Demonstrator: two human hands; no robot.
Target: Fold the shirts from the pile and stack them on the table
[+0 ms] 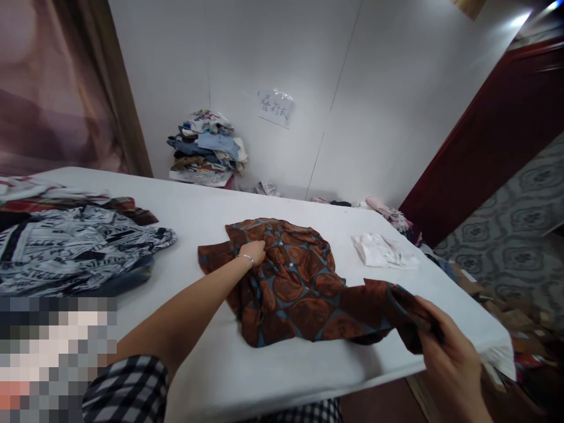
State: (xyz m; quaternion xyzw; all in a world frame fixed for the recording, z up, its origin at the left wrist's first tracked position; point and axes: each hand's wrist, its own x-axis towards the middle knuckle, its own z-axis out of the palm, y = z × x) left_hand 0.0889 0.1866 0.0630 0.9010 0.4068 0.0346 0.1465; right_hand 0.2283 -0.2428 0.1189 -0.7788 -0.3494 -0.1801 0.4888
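A brown shirt [297, 288] with large round shapes on blue-grey lies spread and rumpled on the white-covered table [194, 329], its small buttons facing up. My left hand [254, 251], with a bracelet at the wrist, reaches across to the shirt's left part. Its fingers are curled closed on the fabric; the fingertips are partly hidden. At the near right, my right hand [449, 346] grips one end of the shirt, which looks like a sleeve. That end is lifted off the table and stretched to the right past the front edge.
Patterned clothes [83, 247] lie heaped on the table's left. A folded white garment [383, 251] rests at the right. Behind the table stands a tall stack of clothes [209, 147] by the wall, under a paper sign [275, 108]. Boxes [515, 317] crowd the floor at right.
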